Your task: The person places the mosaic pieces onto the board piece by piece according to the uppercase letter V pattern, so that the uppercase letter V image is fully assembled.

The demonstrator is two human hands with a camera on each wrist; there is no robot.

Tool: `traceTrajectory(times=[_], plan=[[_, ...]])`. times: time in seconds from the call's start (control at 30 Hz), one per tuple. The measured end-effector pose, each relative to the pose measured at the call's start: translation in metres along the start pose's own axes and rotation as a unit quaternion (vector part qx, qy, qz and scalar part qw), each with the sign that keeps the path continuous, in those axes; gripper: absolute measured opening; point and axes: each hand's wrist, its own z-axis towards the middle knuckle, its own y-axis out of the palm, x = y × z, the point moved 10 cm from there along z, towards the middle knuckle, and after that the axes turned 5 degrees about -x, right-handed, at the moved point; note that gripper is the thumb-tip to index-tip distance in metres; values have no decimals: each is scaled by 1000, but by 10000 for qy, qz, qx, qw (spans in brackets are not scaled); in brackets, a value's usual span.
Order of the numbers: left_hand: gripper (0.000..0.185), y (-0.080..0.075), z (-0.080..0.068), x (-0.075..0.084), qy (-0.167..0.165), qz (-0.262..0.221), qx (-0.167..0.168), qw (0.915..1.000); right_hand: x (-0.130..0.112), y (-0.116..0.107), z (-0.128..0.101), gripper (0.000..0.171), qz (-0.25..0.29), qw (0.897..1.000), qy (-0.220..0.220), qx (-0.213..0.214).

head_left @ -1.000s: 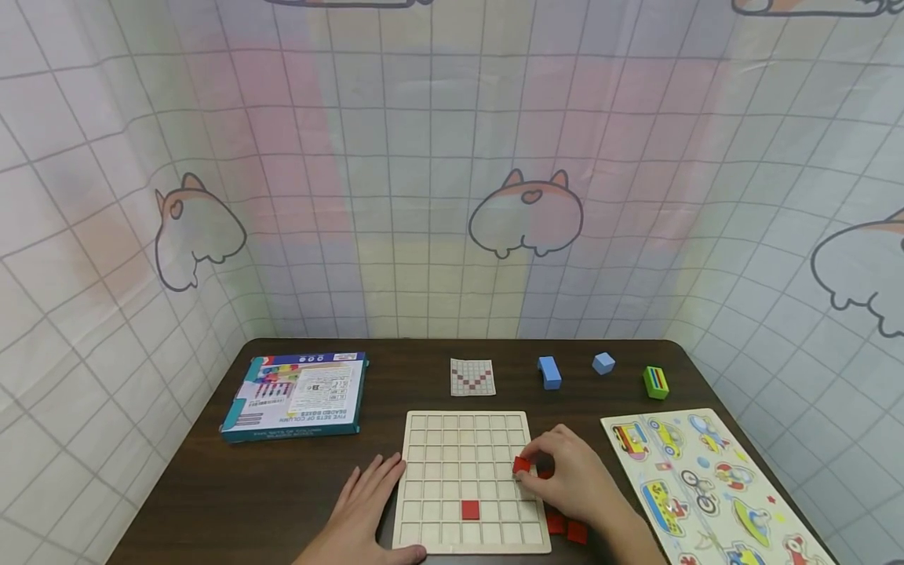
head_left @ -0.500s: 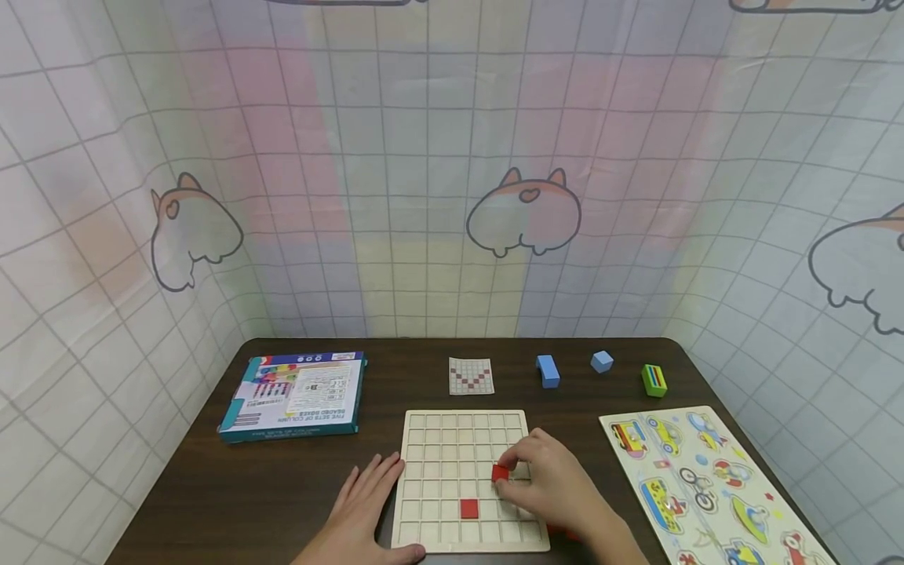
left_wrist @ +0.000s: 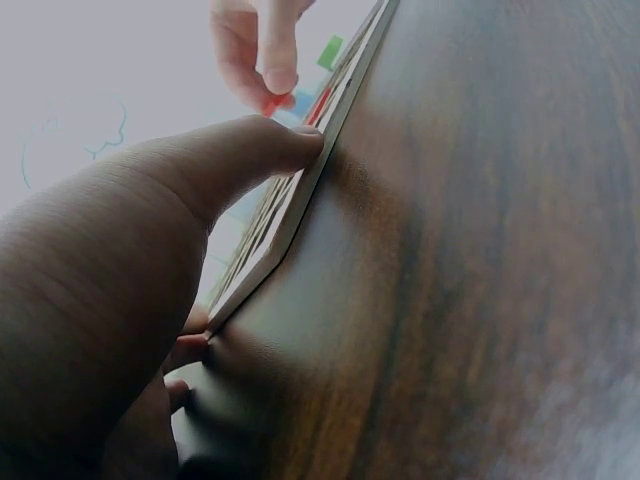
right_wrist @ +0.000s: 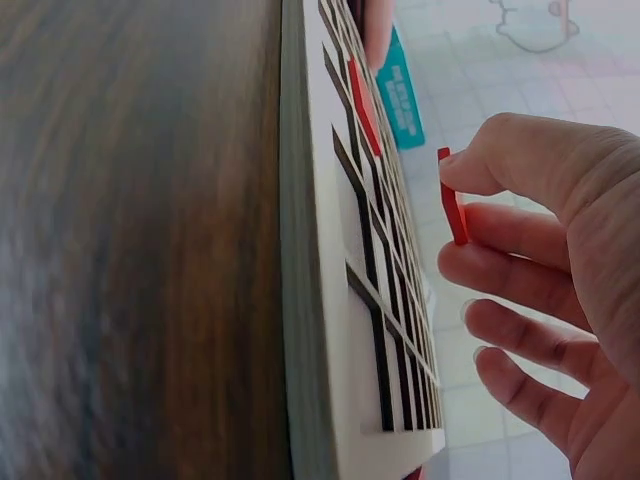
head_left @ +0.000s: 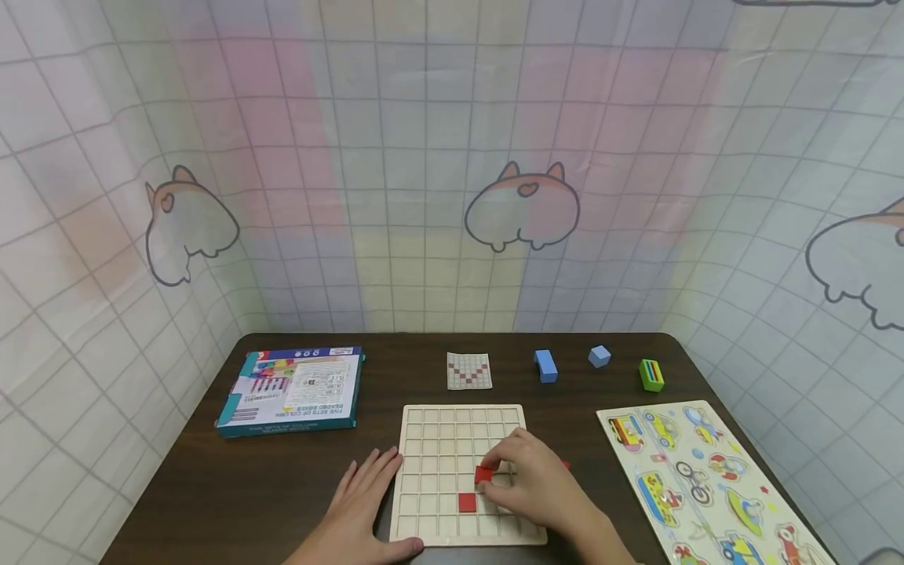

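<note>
dark wooden table (head_left: 212,502) carries a pale wooden grid board (head_left: 438,439) at its near edge; right hand (head_left: 540,486) pinches a red square tile (head_left: 483,474) just above the board, diagonally beyond the seated red tile (head_left: 468,502); left hand (head_left: 363,502) lies flat, fingers straight, against the board's left edge.

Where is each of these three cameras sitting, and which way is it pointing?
Head: worn on the head, looking forward and down at the table; both hands and the grid board show.
Left wrist: low by the table, looking along the board's edge; the left hand rests against it.
Right wrist: beside the board, looking across it; the right hand pinches a red tile above it.
Shared: all three show the board and the pinched tile.
</note>
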Motion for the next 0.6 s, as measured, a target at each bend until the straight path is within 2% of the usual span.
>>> traceTrajectory(times=[0.33,0.6], plan=[[128,0,1,1,29,35,-39,10000,-11,11,6,15,121,9996,-55,-267],[128,-1,-1,2,57,12,18,10000,-19,16,13,13,-15,9995,-181,-252]])
